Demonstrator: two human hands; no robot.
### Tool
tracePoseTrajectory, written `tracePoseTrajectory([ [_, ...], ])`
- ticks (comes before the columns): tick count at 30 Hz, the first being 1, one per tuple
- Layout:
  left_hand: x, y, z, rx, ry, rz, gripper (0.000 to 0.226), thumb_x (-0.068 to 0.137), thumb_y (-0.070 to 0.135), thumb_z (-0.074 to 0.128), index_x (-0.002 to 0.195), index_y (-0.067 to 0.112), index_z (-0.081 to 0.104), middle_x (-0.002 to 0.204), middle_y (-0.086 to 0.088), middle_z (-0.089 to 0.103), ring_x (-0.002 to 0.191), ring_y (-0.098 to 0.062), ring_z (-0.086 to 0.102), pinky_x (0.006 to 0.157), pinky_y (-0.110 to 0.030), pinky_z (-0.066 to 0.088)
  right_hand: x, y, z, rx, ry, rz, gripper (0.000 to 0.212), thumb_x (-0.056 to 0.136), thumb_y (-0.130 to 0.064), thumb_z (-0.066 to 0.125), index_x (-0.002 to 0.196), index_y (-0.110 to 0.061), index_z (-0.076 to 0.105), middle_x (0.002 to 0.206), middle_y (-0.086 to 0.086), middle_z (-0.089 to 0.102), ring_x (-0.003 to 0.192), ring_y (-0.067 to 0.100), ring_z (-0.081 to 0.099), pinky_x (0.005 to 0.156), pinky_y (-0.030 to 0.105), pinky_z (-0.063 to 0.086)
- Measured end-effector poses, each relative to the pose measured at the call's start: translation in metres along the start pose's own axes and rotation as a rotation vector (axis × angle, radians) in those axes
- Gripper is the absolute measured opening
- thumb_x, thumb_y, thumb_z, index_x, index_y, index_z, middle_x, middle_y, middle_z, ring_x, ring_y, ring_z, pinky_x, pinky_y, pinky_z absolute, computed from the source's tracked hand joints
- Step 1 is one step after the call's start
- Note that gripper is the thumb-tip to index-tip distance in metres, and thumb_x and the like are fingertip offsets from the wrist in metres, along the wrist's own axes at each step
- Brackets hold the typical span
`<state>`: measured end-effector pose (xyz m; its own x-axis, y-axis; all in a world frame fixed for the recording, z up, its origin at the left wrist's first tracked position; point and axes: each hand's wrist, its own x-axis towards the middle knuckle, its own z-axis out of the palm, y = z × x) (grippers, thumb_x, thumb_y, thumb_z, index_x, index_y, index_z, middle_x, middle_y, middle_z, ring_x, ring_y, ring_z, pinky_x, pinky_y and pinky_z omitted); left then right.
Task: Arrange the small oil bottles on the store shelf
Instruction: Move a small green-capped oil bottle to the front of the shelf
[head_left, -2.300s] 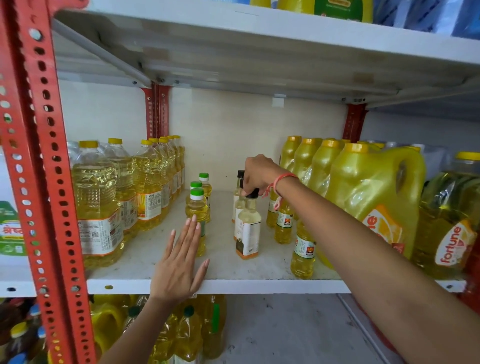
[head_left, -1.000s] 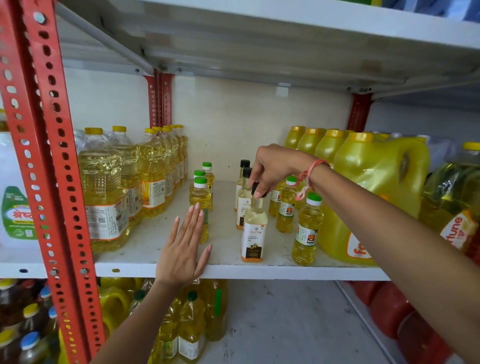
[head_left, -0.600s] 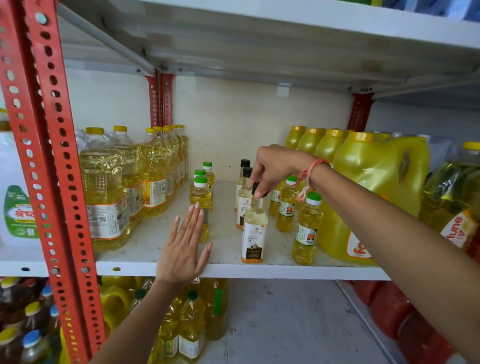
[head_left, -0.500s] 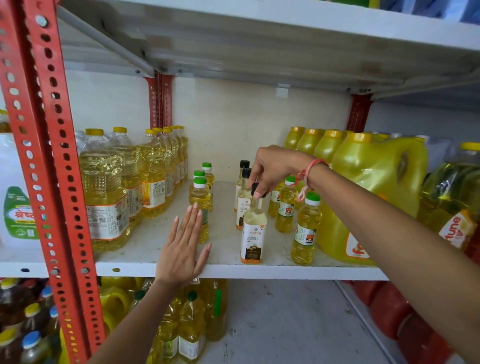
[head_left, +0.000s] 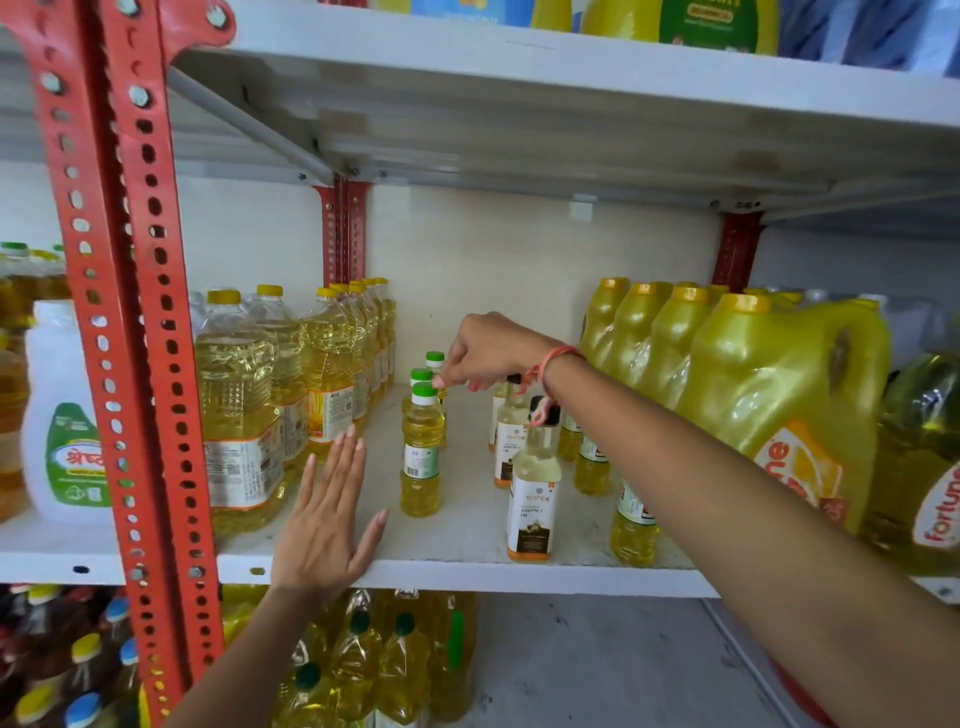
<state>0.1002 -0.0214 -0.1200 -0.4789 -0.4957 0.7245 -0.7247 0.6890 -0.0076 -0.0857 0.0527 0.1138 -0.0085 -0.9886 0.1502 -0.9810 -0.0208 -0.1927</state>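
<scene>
On the white shelf (head_left: 467, 571) a row of three small green-capped oil bottles runs front to back, the front one (head_left: 422, 457) nearest me. My right hand (head_left: 493, 353) hovers over that row, fingers bunched downward, one fingertip touching the front bottle's cap; I cannot make out a grip. To the right stand small black-capped bottles with white labels, the front one (head_left: 532, 499) near the shelf edge, another (head_left: 506, 447) behind it. More small yellow bottles (head_left: 631, 535) stand partly hidden under my right forearm. My left hand (head_left: 327, 519) lies flat and open on the shelf's front edge.
Large clear oil bottles (head_left: 239, 415) line the shelf's left side and big yellow jugs (head_left: 779, 395) crowd the right. A red perforated upright (head_left: 130, 312) stands at the left front. More oil bottles (head_left: 363, 670) fill the shelf below.
My right hand has let go of the black-capped bottle's top and moved left to the green-capped row. The left hand stays flat on the shelf. The camera has tilted upward.
</scene>
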Motion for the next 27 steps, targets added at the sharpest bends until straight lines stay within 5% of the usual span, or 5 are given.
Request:
tracePoseTrajectory([
  [5, -0.001, -0.003, 0.003, -0.013, 0.02, -0.007, 0.08, 0.098, 0.054, 0.021, 0.154, -0.002, 0.013, 0.164, -0.019, 0.01, 0.151, -0.03, 0.01, 0.122, -0.046, 0.002, 0.025, -0.018, 0.032, -0.09, 0.081, 0.002, 0.052, 0.087, -0.047, 0.061, 0.106, 0.001, 0.069, 0.09, 0.017, 0.068, 0.075, 0.025, 0.059, 0.079, 0.031, 0.052],
  [11, -0.002, -0.006, 0.008, -0.011, 0.051, -0.003, 0.078, 0.099, 0.053, 0.021, 0.155, -0.001, 0.012, 0.165, -0.017, 0.009, 0.151, -0.03, 0.009, 0.123, -0.046, 0.001, 0.049, -0.027, 0.041, -0.213, 0.172, -0.008, 0.051, 0.076, -0.036, 0.078, 0.056, -0.015, 0.035, 0.095, 0.02, 0.072, 0.077, 0.031, 0.066, 0.068, 0.03, 0.047],
  [16, -0.002, -0.005, 0.009, -0.015, 0.057, -0.002, 0.074, 0.099, 0.046, 0.025, 0.155, -0.001, 0.012, 0.164, -0.019, 0.009, 0.151, -0.029, 0.009, 0.123, -0.044, 0.0, 0.056, -0.03, 0.035, -0.197, 0.064, 0.017, 0.036, 0.075, -0.025, 0.081, 0.064, -0.006, 0.053, 0.082, 0.011, 0.063, 0.067, 0.023, 0.059, 0.065, 0.031, 0.054],
  [21, -0.003, -0.002, 0.005, -0.075, 0.079, -0.003, 0.065, 0.098, 0.029, 0.025, 0.154, -0.001, 0.014, 0.163, -0.02, 0.013, 0.151, -0.029, 0.01, 0.123, -0.04, 0.002, 0.051, -0.032, 0.022, -0.137, -0.077, -0.031, 0.035, 0.079, -0.015, 0.076, 0.111, -0.002, 0.073, 0.1, 0.004, 0.073, 0.055, 0.007, 0.056, 0.076, 0.026, 0.057],
  [27, -0.003, -0.001, 0.004, -0.106, 0.091, 0.0, 0.062, 0.098, 0.025, 0.025, 0.153, -0.003, 0.018, 0.162, -0.02, 0.016, 0.151, -0.028, 0.011, 0.123, -0.039, 0.001, 0.05, -0.038, 0.029, -0.094, -0.072, 0.02, 0.039, 0.078, -0.02, 0.079, 0.107, 0.004, 0.072, 0.103, 0.018, 0.075, 0.049, 0.013, 0.06, 0.073, 0.03, 0.059],
])
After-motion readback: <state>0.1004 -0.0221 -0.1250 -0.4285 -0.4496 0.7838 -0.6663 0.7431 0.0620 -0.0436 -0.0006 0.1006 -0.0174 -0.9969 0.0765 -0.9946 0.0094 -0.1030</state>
